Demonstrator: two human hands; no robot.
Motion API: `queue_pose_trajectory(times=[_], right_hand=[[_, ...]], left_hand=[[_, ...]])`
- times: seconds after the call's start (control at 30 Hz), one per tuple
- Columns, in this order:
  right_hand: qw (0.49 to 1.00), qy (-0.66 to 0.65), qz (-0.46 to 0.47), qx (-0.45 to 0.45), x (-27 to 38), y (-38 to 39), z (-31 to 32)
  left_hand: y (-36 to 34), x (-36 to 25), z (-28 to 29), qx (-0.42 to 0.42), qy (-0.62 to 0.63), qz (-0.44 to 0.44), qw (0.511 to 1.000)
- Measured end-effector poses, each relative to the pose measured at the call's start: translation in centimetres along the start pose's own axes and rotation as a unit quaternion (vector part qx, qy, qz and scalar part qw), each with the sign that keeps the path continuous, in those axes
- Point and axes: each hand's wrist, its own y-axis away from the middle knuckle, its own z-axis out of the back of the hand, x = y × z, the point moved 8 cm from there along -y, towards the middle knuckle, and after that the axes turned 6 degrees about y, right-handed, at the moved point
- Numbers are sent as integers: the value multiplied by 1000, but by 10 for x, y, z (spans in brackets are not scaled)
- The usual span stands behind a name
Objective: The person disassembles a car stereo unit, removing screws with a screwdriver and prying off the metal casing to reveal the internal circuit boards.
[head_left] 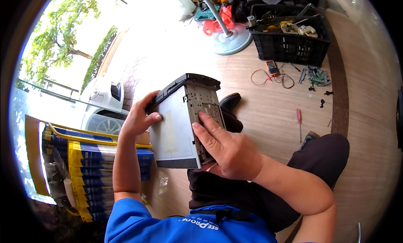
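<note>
A boxy metal car stereo unit (176, 129) with a black front panel is held up over my lap, tilted with the panel pointing away. My left hand (138, 117) grips its left edge near the black panel, thumb across the flat grey top plate. My right hand (224, 148) clasps the perforated right side, fingers pressed on the metal, with a thin metal tool tip showing under the palm. Both forearms come in from below, over my dark trousers and blue shirt.
A red-handled screwdriver (299, 119) lies on the wooden floor to the right. Farther off lie an orange multimeter (272, 67) with leads, loose small parts (317, 76), a black crate (289, 35) of tools and a fan base (231, 39). Stacked blue-yellow packages (96, 171) stand at left.
</note>
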Motion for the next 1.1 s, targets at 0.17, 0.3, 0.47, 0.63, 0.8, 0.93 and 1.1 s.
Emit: queue_pose_trajectory(times=[0.17, 0.3, 0.47, 0.63, 0.8, 0.93, 1.1], right_hand=[[1000, 14, -10, 5, -1, 0, -1], [1000, 30, -4, -5, -4, 1, 0], [1000, 11, 1, 12, -2, 3, -2], [999, 25, 3, 32, 4, 2, -8], [999, 12, -2, 41, 4, 2, -14], [999, 7, 5, 39, 2, 6, -19], [999, -10, 2, 41, 4, 8, -22]], left_hand=[[11, 18, -7, -110, 50, -16, 993], [26, 24, -5, -236, 34, -53, 970], [31, 31, -6, -213, 195, 53, 956], [36, 34, 2, -217, 163, 49, 961], [40, 33, 5, -233, 178, 63, 954], [39, 30, 5, -230, 183, 66, 954], [34, 31, 7, -213, 201, 67, 954]])
